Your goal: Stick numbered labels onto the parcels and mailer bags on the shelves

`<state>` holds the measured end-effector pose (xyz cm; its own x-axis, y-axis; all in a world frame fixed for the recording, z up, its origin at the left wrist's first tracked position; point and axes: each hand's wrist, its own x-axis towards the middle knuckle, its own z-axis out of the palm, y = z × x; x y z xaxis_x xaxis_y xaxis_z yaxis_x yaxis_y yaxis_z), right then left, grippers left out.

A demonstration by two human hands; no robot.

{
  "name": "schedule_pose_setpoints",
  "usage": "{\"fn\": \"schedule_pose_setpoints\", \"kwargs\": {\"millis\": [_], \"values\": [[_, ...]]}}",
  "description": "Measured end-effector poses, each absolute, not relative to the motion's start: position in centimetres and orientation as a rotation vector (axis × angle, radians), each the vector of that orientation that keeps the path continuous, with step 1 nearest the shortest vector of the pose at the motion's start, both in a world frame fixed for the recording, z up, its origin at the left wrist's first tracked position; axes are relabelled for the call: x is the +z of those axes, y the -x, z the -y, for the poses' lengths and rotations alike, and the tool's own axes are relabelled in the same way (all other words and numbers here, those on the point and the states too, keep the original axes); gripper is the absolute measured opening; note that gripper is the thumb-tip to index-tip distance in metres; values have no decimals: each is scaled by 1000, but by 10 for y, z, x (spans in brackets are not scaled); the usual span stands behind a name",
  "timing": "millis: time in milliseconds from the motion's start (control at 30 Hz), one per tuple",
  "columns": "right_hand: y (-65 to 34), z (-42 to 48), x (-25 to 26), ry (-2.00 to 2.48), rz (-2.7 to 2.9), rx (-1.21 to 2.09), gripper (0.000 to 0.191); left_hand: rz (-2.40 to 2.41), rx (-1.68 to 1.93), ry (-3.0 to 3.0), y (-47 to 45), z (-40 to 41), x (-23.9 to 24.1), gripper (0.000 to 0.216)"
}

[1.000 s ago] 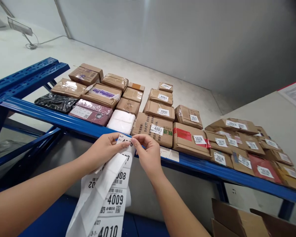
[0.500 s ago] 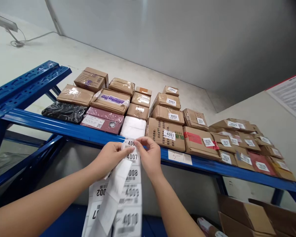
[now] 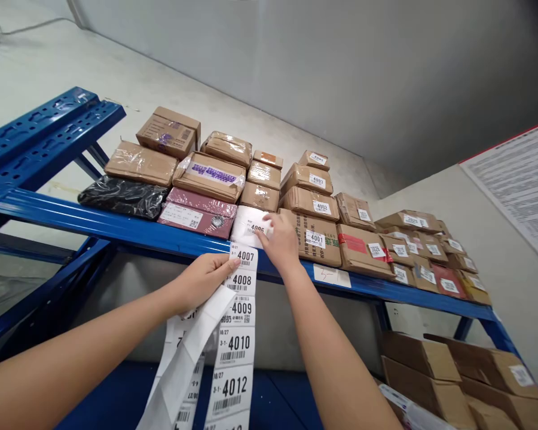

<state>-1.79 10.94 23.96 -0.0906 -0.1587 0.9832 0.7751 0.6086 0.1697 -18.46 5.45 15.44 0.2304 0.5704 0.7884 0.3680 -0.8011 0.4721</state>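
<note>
My left hand (image 3: 201, 282) pinches a long strip of white barcode stickers (image 3: 237, 343). Numbers from 4007 upward run down its front, and further folds of the strip dangle behind. Just up and to the right, my right hand (image 3: 281, 240) holds the edge of a single sticker (image 3: 255, 229) marked 4006 against the front of a white parcel (image 3: 241, 216). Part of that sticker is behind the fingers. The white parcel sits on the blue shelf between a maroon box (image 3: 201, 212) and a brown box (image 3: 316, 254) labelled 4001.
Stacked cardboard parcels line the blue shelf (image 3: 130, 226), those on the right bearing number stickers. A handwritten card (image 3: 332, 275) hangs on the shelf edge. Opened cartons (image 3: 424, 382) stand below right. A printed notice (image 3: 515, 179) is on the right wall.
My right hand has taken the 4006 sticker off the strip and moved up and right to the white parcel. My left hand stays on the strip, whose top sticker is now 4007.
</note>
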Motion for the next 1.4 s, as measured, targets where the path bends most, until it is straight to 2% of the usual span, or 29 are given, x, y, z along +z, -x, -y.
{"fn": "schedule_pose_setpoints", "kwargs": {"millis": [100, 200, 267, 367, 500, 633, 767, 833, 1067, 1200, 1333, 1400], "values": [[14, -103, 231, 345, 1625, -666, 15, -867, 1595, -2337, 191, -55, 163, 40], [16, -93, 216, 166, 1839, -122, 30, -879, 1630, -2391, 193, -57, 169, 40], [19, -88, 206, 114, 1913, 184, 32, -828, 1626, -2435, 192, -60, 171, 39], [24, -87, 196, 97, 1818, 319, 31, -698, 1670, -2392, 186, -65, 173, 35], [33, -91, 192, 71, 1647, 376, 29, -758, 1988, -2316, 178, -70, 179, 27], [43, -96, 193, 40, 1491, 218, 21, -831, 2164, -2273, 173, -68, 187, 39], [49, -96, 204, 1, 1386, -119, 13, -656, 2082, -2145, 171, -66, 195, 33], [49, -97, 215, -16, 1367, -225, 11, -737, 2071, -2108, 171, -66, 200, 34], [40, -117, 298, 53, 1240, -344, 14, -967, 1973, -2256, 169, -69, 208, 44], [32, -125, 335, 309, 1342, -470, 7, -904, 1955, -2241, 173, -68, 206, 38], [27, -121, 342, 477, 1218, -685, 48, -841, 1868, -2188, 181, -65, 205, 39], [25, -116, 339, 477, 1303, -753, 40, -796, 1825, -2184, 183, -62, 205, 40]]}}
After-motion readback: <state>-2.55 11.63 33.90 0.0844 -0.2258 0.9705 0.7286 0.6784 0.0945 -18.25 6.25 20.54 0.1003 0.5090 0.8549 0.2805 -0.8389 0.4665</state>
